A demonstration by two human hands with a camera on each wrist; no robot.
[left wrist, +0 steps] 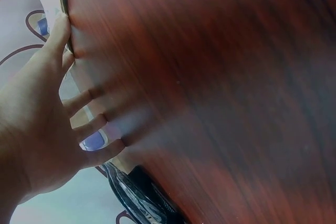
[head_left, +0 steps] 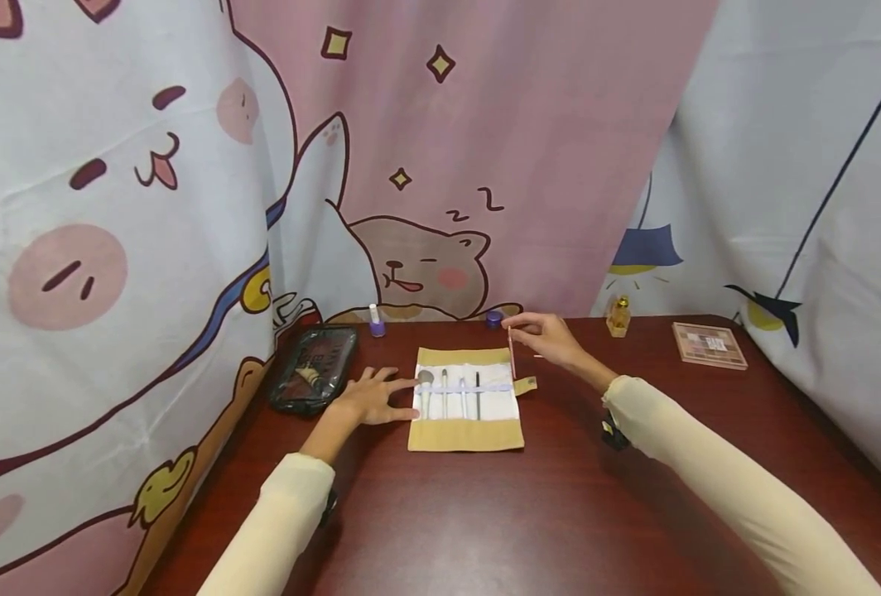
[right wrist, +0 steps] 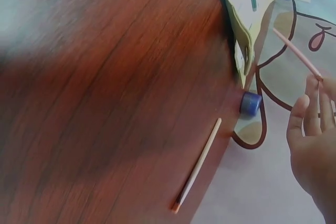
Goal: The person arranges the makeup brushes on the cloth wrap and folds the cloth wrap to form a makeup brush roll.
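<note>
Holding a slim pink stick [right wrist: 296, 53] above a fabric roll's [head_left: 466, 437] right edge

The person's right hand [head_left: 548, 338] pinches the stick, probably a makeup brush, by its upper end in a narrow fingertip grip. The rest of it slants down at the roll's right edge; whether it touches the cloth cannot be told. The left hand [head_left: 368, 401] has its fingers spread wide, thumb and forefinger at the roll's left edge. Spread flat on the table [head_left: 448, 513], the roll carries four brushes [head_left: 478, 401] in a row behind a pale band [head_left: 495, 387]. Another brush [right wrist: 199, 163] lies loose to the right, toward the far side.

The stick looks light and stiff, likely smooth enough to twist between fingertips; a pinch lower on the shaft should steer it better, clear of any bristles. The roll seems soft and apt to rumple or slide, so light pressure along its left border suits it.
</note>
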